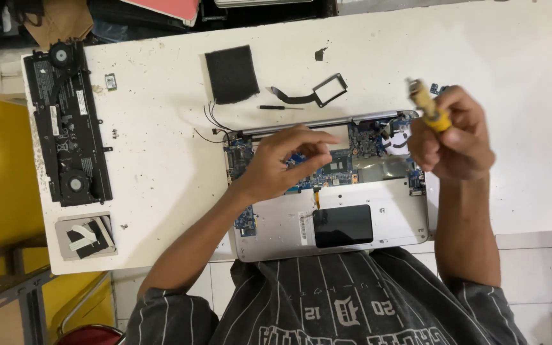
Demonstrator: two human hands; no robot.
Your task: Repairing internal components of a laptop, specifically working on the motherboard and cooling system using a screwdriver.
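Observation:
An opened silver laptop base (378, 223) lies on the white table (161, 166) in front of me, its blue circuit board (333, 172) exposed. My left hand (282, 163) rests over the board, fingers spread and pointing right, touching the board near its middle. Raised above the laptop's right end, my right hand (455, 137) is closed around a yellow-handled screwdriver (428, 105), which looks blurred.
A black battery and fan assembly (65, 124) lies at the table's left. A black foam pad (231, 73), a thin black screwdriver (279, 107), a black bracket with flat cable (324, 91), and a small part with tape (85, 236) also lie on the table.

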